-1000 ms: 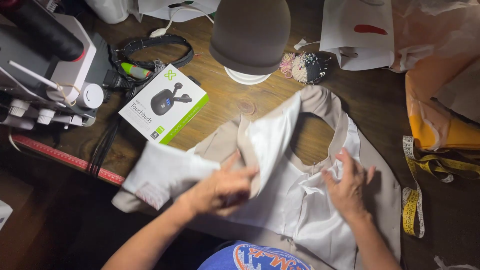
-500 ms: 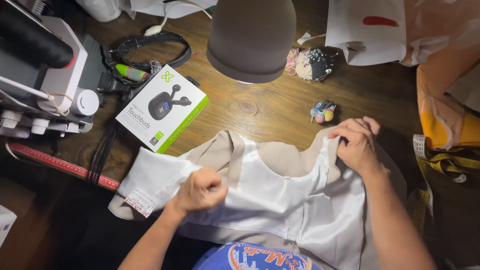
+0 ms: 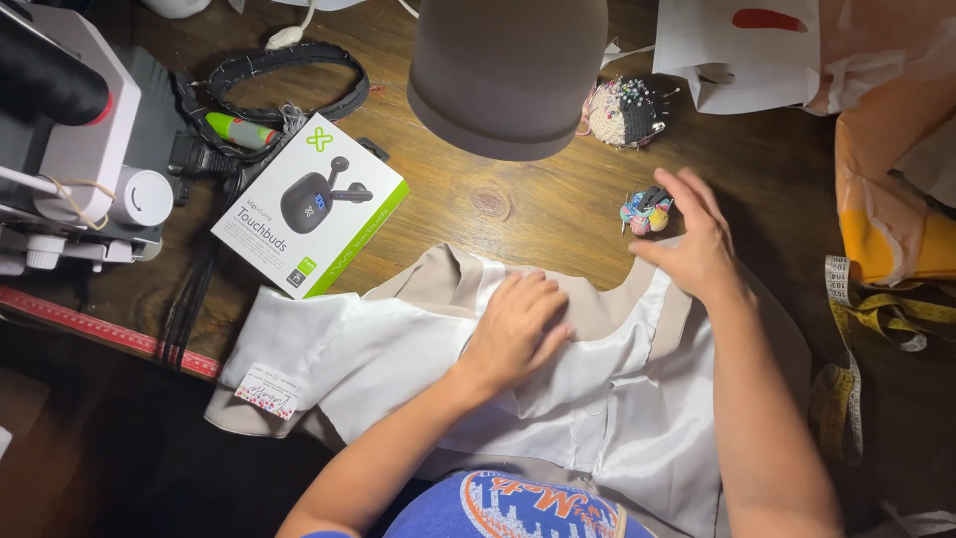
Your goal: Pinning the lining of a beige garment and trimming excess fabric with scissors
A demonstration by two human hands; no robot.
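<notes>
A beige garment with a white lining (image 3: 398, 349) lies spread inside out on the dark wooden table (image 3: 518, 204). My left hand (image 3: 518, 329) rests flat on the lining near the garment's middle, fingers together. My right hand (image 3: 692, 239) hovers at the garment's upper right edge with fingers spread, holding nothing. Just beyond its fingertips sits a small multicoloured clip cluster (image 3: 645, 211). A white label (image 3: 267, 391) is sewn on the lining's lower left corner.
A grey lamp shade (image 3: 508, 70) hangs over the table. A white and green earbud box (image 3: 309, 204), a sewing machine (image 3: 70, 149), a pincushion (image 3: 622, 112), a black headband (image 3: 289, 75), a red ruler (image 3: 100, 329), a yellow tape measure (image 3: 876, 319) and bags (image 3: 742, 45) surround the garment.
The folded-up garment has been laid out flat. My left hand opened from a fist onto the lining. My right hand let go of the upper edge and spread its fingers.
</notes>
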